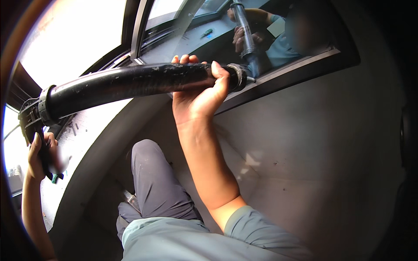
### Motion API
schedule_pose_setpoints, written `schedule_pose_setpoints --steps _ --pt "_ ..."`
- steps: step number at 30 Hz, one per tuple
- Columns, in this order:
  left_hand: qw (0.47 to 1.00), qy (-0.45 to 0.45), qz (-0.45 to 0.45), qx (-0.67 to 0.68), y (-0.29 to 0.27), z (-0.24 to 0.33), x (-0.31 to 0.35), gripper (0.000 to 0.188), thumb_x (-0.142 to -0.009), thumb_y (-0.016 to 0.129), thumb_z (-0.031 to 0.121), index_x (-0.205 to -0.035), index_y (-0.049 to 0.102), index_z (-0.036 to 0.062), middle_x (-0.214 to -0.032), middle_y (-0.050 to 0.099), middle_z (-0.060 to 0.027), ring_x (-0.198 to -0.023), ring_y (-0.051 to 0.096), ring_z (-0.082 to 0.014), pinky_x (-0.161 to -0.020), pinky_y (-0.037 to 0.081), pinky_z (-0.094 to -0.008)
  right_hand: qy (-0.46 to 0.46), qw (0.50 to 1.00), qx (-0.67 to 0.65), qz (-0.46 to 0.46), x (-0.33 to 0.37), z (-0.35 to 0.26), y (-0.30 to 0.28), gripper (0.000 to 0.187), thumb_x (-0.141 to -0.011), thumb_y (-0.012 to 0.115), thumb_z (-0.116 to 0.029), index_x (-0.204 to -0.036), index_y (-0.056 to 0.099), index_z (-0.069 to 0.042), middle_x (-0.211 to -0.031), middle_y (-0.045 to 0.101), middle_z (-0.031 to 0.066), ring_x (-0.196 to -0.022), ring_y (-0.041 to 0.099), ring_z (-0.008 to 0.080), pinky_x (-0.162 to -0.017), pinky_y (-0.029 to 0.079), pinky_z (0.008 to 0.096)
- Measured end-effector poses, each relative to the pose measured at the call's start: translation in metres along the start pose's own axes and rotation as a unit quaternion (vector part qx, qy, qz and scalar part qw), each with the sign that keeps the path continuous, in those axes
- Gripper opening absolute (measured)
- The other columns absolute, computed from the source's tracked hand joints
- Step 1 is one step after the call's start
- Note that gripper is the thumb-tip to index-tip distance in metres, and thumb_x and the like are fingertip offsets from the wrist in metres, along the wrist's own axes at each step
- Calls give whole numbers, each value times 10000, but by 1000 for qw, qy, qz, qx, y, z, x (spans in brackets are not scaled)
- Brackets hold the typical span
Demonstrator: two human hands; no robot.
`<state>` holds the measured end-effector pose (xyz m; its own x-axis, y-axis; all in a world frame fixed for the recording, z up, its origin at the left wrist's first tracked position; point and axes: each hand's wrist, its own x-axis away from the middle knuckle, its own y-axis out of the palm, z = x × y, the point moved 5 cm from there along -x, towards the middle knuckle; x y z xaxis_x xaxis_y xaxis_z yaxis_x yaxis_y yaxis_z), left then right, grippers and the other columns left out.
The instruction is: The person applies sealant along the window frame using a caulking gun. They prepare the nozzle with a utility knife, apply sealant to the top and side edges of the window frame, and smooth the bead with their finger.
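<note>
A long black caulking gun [130, 81] stretches across the upper left, its barrel nearly level. My left hand [38, 157] is closed around the handle and trigger at the far left end. Near the front end, my right hand [198, 102] grips the barrel from below, thumb on the near side and fingertips showing over the top. The front cap [237, 77] points right, toward the lower frame [296, 69] of a tilted window sash. Whether the nozzle tip touches the frame I cannot tell. The dark window glass [204, 39] mirrors the gun and both hands.
A curved white sill [82, 143] runs along the left, with small dark scraps on it. A small green object [54, 178] lies below my left hand. My bent knee [148, 152] is under the barrel. A plain grey wall [305, 130] stands to the right.
</note>
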<state>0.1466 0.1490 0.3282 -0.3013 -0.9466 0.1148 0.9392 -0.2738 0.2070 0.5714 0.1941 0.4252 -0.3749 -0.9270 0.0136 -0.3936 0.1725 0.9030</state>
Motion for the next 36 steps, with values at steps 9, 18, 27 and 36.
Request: schedule_pose_setpoints --steps 9,18,27,36 --pt "998 -68 -4 -9 -23 -53 -17 648 -972 508 702 -828 509 70 -621 496 -6 -498 471 -101 -454 369 -253 28 997 37 62 -10 22 -45 270 -893 640 -302 -959 538 -61 -974 663 141 -942 673 304 -985 560 493" --pt "991 -133 -25 -20 -42 -81 -33 586 -982 513 675 -885 522 97 -705 482 28 -554 440 -66 -490 347 -233 43 992 60 103 -22 46 -88 274 -897 603 -310 -932 555 -43 -984 671 170 -944 681 331 -958 568 497" --pt "991 -134 -27 0 -46 -116 -45 590 -958 594 644 -843 490 75 -680 493 -36 -484 525 -150 -460 482 -285 78 984 63 146 -31 72 -138 422 -866 585 -353 -948 628 58 -948 673 188 -948 677 326 -967 559 474" --pt "985 -171 -17 -11 -49 -157 -45 558 -986 524 655 -867 462 113 -655 470 -20 -497 518 -143 -480 426 -265 99 979 50 171 -37 86 -177 308 -868 593 -325 -987 530 -48 -965 668 167 -936 677 330 -934 563 500"
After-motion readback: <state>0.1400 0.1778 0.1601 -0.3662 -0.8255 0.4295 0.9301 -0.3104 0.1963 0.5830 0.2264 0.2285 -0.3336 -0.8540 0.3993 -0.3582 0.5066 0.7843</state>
